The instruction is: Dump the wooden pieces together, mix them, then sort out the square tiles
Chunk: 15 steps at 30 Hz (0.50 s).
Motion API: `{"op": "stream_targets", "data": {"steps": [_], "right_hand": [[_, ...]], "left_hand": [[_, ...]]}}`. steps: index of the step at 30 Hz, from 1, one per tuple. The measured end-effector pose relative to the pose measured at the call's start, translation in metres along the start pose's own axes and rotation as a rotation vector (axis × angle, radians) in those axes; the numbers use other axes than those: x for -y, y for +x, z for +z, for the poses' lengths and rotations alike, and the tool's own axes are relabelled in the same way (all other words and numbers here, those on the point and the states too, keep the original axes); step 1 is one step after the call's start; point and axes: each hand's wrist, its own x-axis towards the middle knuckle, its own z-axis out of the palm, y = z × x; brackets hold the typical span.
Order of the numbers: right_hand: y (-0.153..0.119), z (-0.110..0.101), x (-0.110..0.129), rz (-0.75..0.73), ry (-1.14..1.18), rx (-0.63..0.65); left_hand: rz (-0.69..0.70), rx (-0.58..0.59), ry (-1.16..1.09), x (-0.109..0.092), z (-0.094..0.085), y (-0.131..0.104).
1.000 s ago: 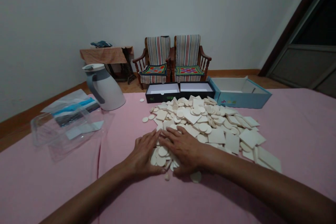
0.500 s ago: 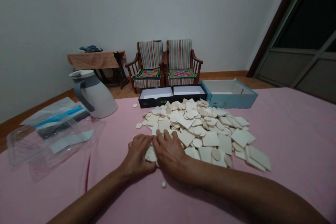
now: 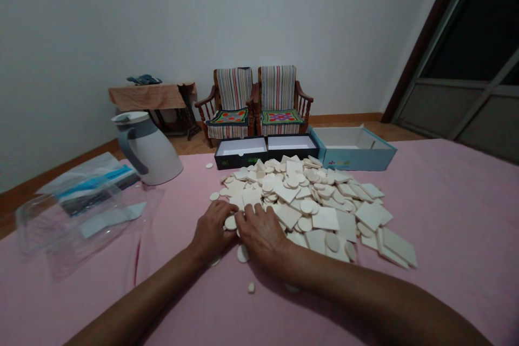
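Cream-coloured flat round and square pieces (image 3: 308, 200) lay heaped at mid pink tablecloth (image 3: 446, 216). The left hand (image 3: 211, 230) and right hand (image 3: 261, 232), fingers spread flat, cupped round discs (image 3: 231, 222) at the heap's near-left edge. Judged step: gathering discs; a firm grasp was needed next.

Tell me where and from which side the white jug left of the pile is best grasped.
Probably by the grey handle of the white jug. It loops down the jug's left side, facing away from the pile, so coming from the left looks easiest. The body is wide and smooth, poorer to grip.
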Motion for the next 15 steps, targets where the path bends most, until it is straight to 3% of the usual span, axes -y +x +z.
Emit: {"op": "stream_targets", "data": {"steps": [7, 10, 15], "right_hand": [[0.006, -0.002, -0.001, 0.083, -0.034, 0.067], [0.009, -0.006, -0.004, 0.08, -0.022, 0.089], [0.024, -0.027, -0.024, 0.117, -0.004, 0.054]], "left_hand": [[-0.035, 0.064, -0.022, 0.002, 0.002, -0.007], [-0.072, 0.02, -0.109, 0.0, 0.006, -0.009], [-0.117, -0.067, -0.226, -0.014, 0.014, 0.019]]}}
